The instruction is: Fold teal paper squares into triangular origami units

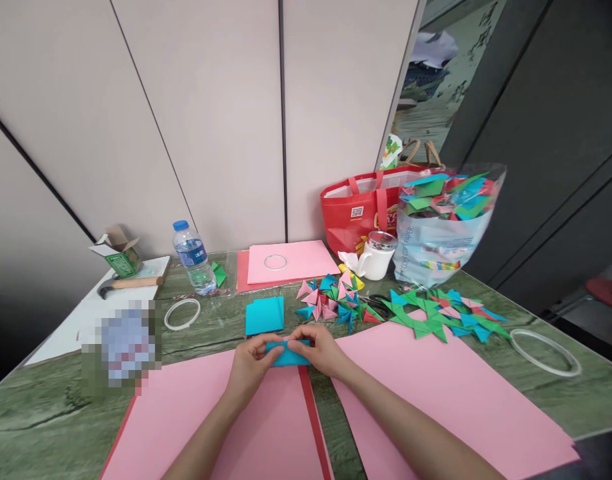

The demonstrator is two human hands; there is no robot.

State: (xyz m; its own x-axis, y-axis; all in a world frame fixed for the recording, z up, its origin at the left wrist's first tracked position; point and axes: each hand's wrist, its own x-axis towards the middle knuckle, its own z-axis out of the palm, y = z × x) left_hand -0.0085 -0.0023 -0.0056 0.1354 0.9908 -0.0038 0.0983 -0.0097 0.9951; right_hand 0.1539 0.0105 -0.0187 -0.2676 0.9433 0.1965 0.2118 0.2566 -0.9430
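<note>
A folded piece of blue paper (pixel 290 358) lies flat at the far edge of a large pink sheet (pixel 206 413). My left hand (pixel 250 363) grips its left end, thumb and fingers pinched along the upper edge. On the right part of that edge, my right hand (pixel 320 347) pinches the paper with thumb and fingers. Just beyond my hands sits a small stack of blue paper squares (pixel 265 315). To its right is a pile of folded paper pieces (pixel 331 298) in pink, blue, green and red.
Linked green paper stars (pixel 419 323) lie right, near a white ring (pixel 546 353) and more pink sheets (pixel 436 407). Behind stand a white mug (pixel 377 257), a red bag (pixel 351 217) and a full plastic bag (pixel 436 243). A water bottle (pixel 195 260) and hammer (pixel 131 283) are left.
</note>
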